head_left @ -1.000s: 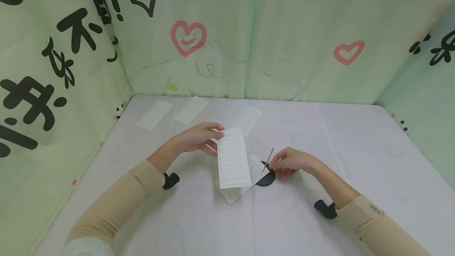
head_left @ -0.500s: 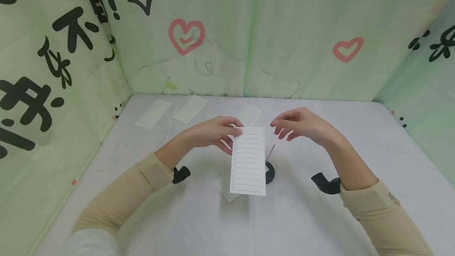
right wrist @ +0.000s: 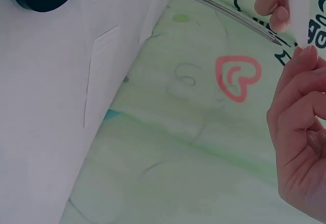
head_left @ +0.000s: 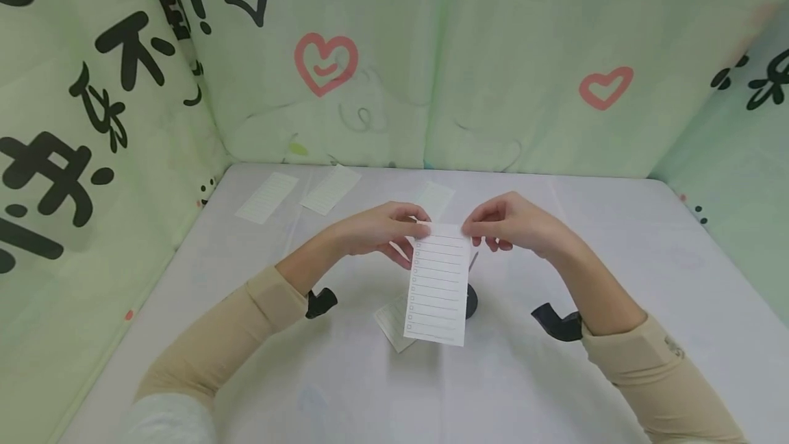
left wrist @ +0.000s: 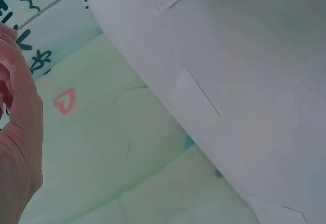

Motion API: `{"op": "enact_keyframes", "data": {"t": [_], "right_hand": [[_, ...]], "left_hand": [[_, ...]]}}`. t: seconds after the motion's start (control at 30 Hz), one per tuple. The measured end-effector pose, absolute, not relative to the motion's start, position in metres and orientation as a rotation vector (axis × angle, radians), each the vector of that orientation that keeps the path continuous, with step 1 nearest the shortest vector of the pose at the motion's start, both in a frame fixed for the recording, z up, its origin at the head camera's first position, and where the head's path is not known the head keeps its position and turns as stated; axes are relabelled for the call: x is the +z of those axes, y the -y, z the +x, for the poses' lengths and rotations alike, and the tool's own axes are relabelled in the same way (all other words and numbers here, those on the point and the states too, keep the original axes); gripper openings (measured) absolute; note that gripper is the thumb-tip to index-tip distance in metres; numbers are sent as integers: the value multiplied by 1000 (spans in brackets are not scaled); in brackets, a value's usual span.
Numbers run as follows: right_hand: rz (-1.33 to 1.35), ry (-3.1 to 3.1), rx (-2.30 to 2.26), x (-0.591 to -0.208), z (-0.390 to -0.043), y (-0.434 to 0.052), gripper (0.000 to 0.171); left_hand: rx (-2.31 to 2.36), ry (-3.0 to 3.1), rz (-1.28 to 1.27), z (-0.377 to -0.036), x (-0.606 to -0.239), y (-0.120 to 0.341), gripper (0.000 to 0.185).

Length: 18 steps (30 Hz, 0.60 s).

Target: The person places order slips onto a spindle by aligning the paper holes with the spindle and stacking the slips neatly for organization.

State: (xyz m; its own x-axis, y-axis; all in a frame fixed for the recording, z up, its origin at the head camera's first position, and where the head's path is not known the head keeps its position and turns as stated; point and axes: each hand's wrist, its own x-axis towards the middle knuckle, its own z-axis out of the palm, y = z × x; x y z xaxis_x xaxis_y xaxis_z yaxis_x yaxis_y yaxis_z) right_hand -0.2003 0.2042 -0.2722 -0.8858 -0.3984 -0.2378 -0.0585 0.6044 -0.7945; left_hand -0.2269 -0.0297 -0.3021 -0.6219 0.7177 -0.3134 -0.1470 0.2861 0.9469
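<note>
A white checklist sheet [head_left: 436, 286] with ruled lines and small boxes hangs above the table. My left hand [head_left: 382, 233] pinches its upper left edge, while my right hand [head_left: 518, 226] pinches the upper right corner. Behind the sheet stands a paper spike, its black round base [head_left: 472, 301] partly covered and its rod [head_left: 473, 261] showing beside the sheet's right edge. Seen from the right wrist, the rod's pointed tip [right wrist: 277, 42] is near the held sheet [right wrist: 299, 10]. Another lined sheet [head_left: 392, 326] lies at the base, mostly hidden by the held one.
At the back of the white table [head_left: 616, 279] lie a left sheet [head_left: 267, 197], a middle sheet [head_left: 331, 190] and a third sheet [head_left: 436, 199] partly behind the hands. A green printed curtain [head_left: 505, 53] encloses the back and sides.
My left hand has carried the checklist sheet to the right, in front of the spike. The right hand has left the spike's base, risen and taken hold of the sheet's upper right corner.
</note>
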Motion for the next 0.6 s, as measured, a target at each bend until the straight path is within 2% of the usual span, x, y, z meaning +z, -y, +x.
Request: {"op": "enact_keyframes", "data": {"t": [0.23, 0.6], "right_hand": [[-270, -2446, -1304, -278, -197, -207, 24], [-89, -2346, -1495, -294, -186, -218, 31]], "left_hand": [[1419, -1780, 492, -220, -316, 38, 9], [1386, -1761, 434, -197, -343, 55, 16]]}}
